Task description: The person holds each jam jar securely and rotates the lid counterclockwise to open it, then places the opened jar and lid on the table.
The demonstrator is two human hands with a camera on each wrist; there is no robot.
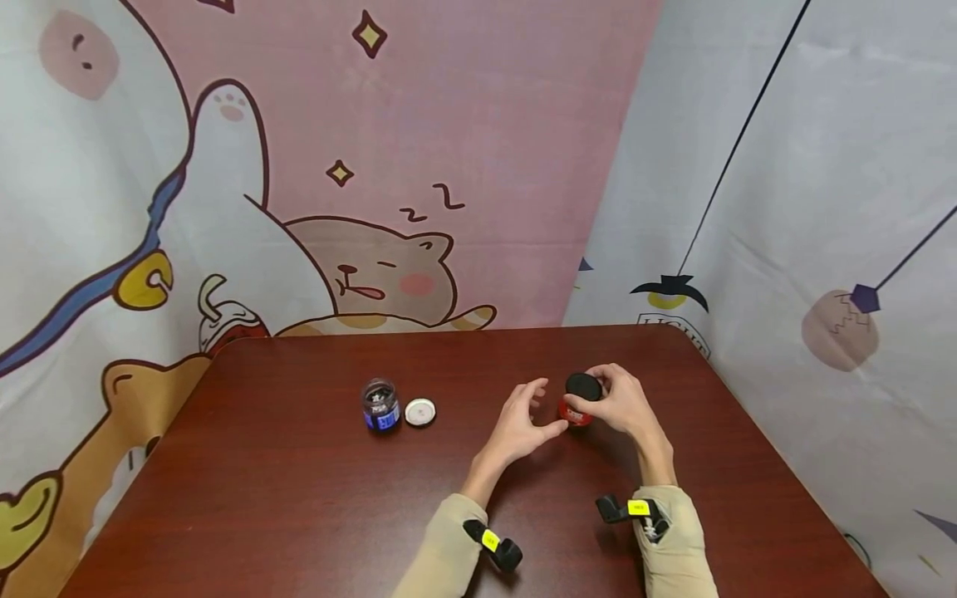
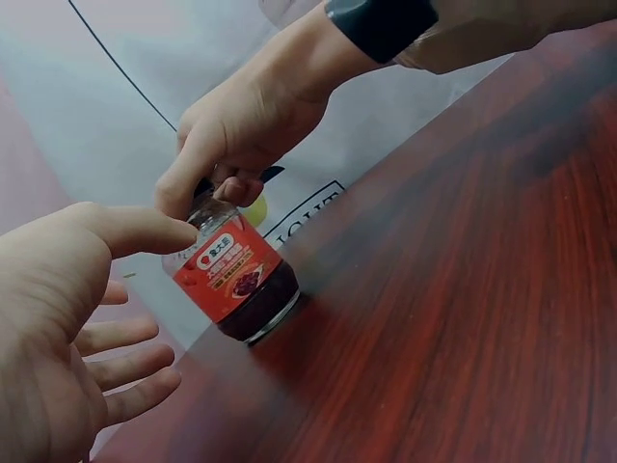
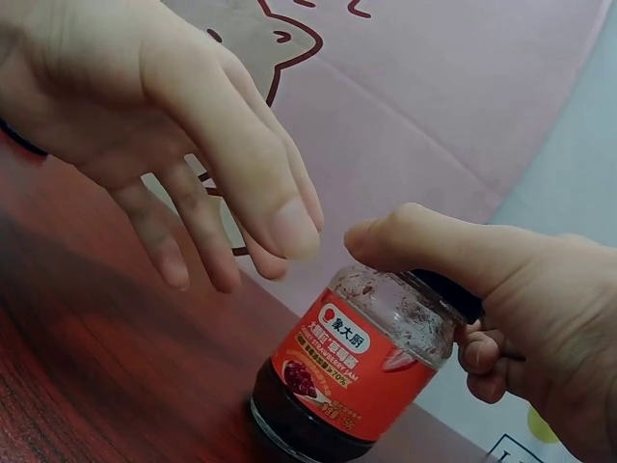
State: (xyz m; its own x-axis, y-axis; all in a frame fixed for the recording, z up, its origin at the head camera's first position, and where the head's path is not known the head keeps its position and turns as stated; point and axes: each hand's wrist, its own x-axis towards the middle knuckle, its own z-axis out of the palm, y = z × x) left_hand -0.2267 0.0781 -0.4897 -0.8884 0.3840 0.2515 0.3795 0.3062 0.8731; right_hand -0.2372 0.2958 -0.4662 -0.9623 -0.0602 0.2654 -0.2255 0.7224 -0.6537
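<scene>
A strawberry jam jar [image 3: 362, 371] with a red label and dark contents stands on the table. My right hand [image 1: 620, 404] grips its black lid [image 1: 583, 385] from above, thumb on one side and fingers on the other. In the right wrist view the lid sits at the jar's mouth, partly hidden by the thumb. My left hand [image 1: 519, 423] is just left of the jar, its fingers spread and relaxed, holding nothing. In the left wrist view the left thumb overlaps the jar's edge; whether it touches the glass I cannot tell.
Farther left on the brown table [image 1: 299, 498] stands a lidless glass jar [image 1: 381, 407] with a blue label and dark contents. Beside it lies a round lid [image 1: 420, 412], pale inside facing up. A cartoon-printed curtain [image 1: 516, 124] hangs behind the table.
</scene>
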